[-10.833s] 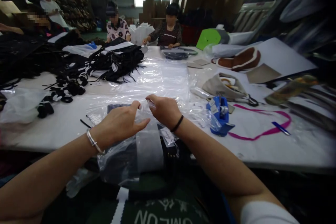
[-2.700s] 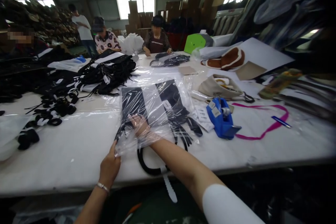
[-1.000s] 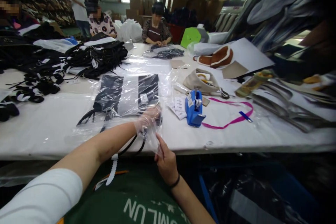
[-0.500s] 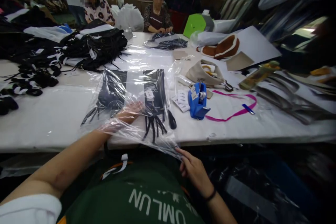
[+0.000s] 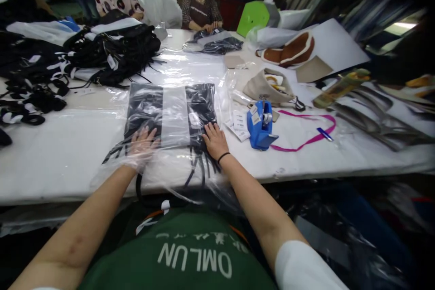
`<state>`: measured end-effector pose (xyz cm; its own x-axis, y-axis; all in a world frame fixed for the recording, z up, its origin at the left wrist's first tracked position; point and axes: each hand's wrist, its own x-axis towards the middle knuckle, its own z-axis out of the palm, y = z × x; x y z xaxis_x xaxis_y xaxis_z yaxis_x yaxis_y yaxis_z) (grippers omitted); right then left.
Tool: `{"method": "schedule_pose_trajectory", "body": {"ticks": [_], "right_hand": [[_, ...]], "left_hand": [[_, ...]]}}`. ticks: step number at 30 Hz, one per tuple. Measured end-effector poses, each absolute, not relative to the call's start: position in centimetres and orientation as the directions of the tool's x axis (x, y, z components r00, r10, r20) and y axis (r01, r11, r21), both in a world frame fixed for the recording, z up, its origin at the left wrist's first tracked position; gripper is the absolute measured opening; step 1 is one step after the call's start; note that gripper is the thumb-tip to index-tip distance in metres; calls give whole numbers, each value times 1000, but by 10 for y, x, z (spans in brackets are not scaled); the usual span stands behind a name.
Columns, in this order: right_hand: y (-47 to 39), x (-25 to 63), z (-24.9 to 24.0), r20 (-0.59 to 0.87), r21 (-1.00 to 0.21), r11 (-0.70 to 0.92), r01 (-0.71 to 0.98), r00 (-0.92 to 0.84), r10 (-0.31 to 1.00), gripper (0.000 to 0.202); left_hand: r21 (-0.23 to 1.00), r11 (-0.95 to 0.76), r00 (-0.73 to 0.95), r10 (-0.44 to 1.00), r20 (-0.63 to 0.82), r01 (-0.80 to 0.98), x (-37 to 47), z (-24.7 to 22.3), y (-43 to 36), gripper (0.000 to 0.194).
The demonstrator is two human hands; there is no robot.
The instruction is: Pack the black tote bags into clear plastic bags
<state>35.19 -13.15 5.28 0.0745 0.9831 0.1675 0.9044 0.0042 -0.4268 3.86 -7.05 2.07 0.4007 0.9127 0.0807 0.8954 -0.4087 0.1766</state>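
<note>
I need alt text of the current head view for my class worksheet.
A person's left hand and right hand lie spread on a black item in clear plastic, a pale band down its middle, on a white table. A blue tape dispenser and pink strap lie to the right; black goods are heaped at left.

One head-worn camera looks forward and down over the wearer's green garment (image 5: 193, 258), close at bottom centre. The left hand (image 5: 144, 146) and right hand (image 5: 216, 142) lie near mid-frame, the table (image 5: 74, 154) spans the width, and a person (image 5: 200, 7) farther off is cropped by the top edge.
</note>
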Motion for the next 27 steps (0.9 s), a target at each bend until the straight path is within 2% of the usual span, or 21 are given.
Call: {"method": "schedule_pose_trajectory", "body": {"ticks": [2, 4, 6, 9, 12, 14, 16, 18, 20, 24, 27], "right_hand": [[-134, 367, 29, 84, -472, -34, 881, 83, 993, 53], [-151, 382, 21, 135, -549, -20, 835, 112, 984, 54], [-180, 393, 21, 237, -603, -16, 798, 198, 951, 58], [-231, 396, 18, 313, -601, -87, 795, 333, 890, 63], [-264, 391, 15, 300, -609, -148, 779, 399, 866, 46], [-272, 390, 18, 265, -686, -159, 710, 447, 854, 31], [-274, 391, 24, 172, -799, -188, 571, 517, 839, 30], [-277, 392, 31, 53, -884, -223, 410, 564, 824, 33], [-283, 391, 34, -33, -913, -250, 321, 555, 831, 34], [-293, 387, 34, -77, -855, -287, 432, 441, 894, 24], [-295, 388, 33, -69, -869, -268, 415, 435, 898, 21]], "left_hand": [[184, -367, 350, 929, 118, 912, 36, 18, -71, 59], [213, -371, 331, 922, 202, 904, 38, 19, -77, 57], [272, -448, 366, 879, 305, 851, 45, 24, -86, 51], [379, -646, 531, 762, 370, 662, 76, 34, -103, 40], [523, -739, 695, 637, 335, 425, 125, 44, -115, 39], [623, -723, 754, 579, 309, 300, 161, 48, -116, 42], [661, -717, 787, 531, 314, 220, 192, 50, -113, 43], [624, -762, 802, 477, 359, 174, 216, 49, -107, 41], [492, -848, 838, 405, 366, 195, 234, 48, -101, 36], [223, -929, 922, 339, 189, 296, 259, 52, -92, 31], [188, -934, 929, 335, 156, 305, 271, 58, -88, 23]]}}
